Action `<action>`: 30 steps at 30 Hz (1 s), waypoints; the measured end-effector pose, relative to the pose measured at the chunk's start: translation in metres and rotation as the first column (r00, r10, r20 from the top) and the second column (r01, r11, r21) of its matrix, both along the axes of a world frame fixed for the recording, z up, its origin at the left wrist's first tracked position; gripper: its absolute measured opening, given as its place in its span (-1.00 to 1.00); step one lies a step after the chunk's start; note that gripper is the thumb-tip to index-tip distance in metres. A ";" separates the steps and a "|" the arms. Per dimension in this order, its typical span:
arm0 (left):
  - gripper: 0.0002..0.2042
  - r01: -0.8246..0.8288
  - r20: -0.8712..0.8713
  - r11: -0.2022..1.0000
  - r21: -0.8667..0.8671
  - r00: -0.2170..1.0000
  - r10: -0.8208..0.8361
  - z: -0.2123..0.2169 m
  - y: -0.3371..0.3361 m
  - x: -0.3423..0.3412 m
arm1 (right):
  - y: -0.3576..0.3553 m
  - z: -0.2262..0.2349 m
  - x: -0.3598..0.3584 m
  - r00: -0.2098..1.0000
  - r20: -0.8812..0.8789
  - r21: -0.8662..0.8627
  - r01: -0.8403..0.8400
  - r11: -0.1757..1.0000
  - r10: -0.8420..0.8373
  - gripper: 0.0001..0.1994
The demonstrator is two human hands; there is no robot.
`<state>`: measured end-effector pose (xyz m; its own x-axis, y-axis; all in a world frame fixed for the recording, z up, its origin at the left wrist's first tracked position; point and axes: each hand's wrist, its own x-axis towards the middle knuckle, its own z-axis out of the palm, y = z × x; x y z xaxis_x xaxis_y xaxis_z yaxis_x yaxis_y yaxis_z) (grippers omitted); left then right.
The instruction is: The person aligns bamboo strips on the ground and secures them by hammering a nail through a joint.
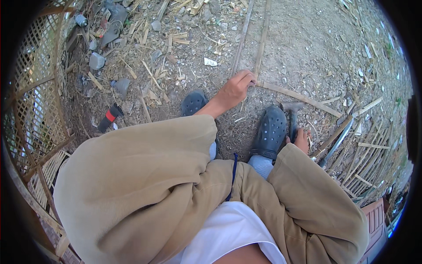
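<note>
I see my left hand [236, 89] reaching to the dirt ahead of my dark clogs [269, 131], fingers pinched shut on the near end of a thin bamboo strip [262, 37] — it runs away across the ground. My right hand [301, 140] sits low beside the right clog, curled around a dark-handled tool [292, 115] — blade resting on the soil.
</note>
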<state>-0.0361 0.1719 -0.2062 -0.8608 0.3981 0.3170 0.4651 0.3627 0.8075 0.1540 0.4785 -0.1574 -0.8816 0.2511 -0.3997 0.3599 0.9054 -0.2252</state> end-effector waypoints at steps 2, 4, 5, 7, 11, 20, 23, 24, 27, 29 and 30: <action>-0.81 -0.009 -0.020 1.000 0.014 1.000 0.009 -0.003 0.003 0.000 | 0.003 0.003 -0.001 0.998 0.066 0.030 0.003 1.000 -0.005 -0.46; -0.82 -0.012 0.011 0.999 0.052 1.000 0.012 -0.001 -0.001 -0.001 | 0.005 0.015 -0.010 0.973 0.193 -0.065 0.140 0.988 -0.126 -0.46; -0.83 -0.012 0.043 0.996 0.091 0.999 0.008 0.000 -0.002 -0.002 | 0.007 0.014 -0.010 0.974 0.191 -0.064 0.140 0.988 -0.126 -0.46; -0.84 -0.036 0.060 0.994 0.103 0.998 0.029 -0.001 -0.001 -0.001 | 0.010 0.023 -0.009 0.986 -0.054 -0.252 0.139 0.958 -0.157 -0.55; -0.86 -0.074 0.065 0.994 0.080 0.995 0.069 -0.002 0.000 -0.002 | 0.002 0.034 -0.005 0.948 -0.146 -0.158 0.259 0.953 -0.282 -0.76; -0.86 -0.069 0.119 0.995 0.072 0.991 0.060 -0.001 0.000 -0.003 | -0.027 0.050 -0.055 0.931 -0.200 -0.270 0.247 0.931 -0.305 -0.79; -0.86 -0.075 0.121 0.994 0.085 0.990 0.065 -0.002 -0.003 -0.003 | -0.059 0.032 -0.082 0.944 -0.030 -0.474 0.276 0.836 -0.328 -0.81; -0.86 -0.072 0.123 0.993 0.090 0.991 0.061 -0.003 0.001 -0.003 | -0.068 0.017 -0.081 0.930 0.053 -0.628 0.314 0.712 -0.363 -0.83; -0.85 -0.065 0.114 0.995 0.077 0.992 0.056 -0.006 0.002 -0.003 | -0.099 0.025 -0.084 0.845 0.353 -0.803 0.494 0.333 -0.401 -0.85; -0.85 -0.075 0.115 0.994 0.075 0.991 0.066 -0.007 0.000 -0.003 | -0.111 0.026 -0.081 0.756 0.555 -0.790 0.610 0.065 -0.348 -0.84; -0.85 -0.068 0.115 0.995 0.070 0.992 0.060 -0.006 -0.001 -0.003 | -0.113 0.024 -0.079 0.753 0.557 -0.790 0.611 0.057 -0.350 -0.84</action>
<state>-0.0388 0.1707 -0.2125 -0.9158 0.3198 0.2430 0.3472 0.3262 0.8792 0.0752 0.3653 -0.1338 -0.6086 -0.0505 -0.7919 0.7686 -0.2854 -0.5725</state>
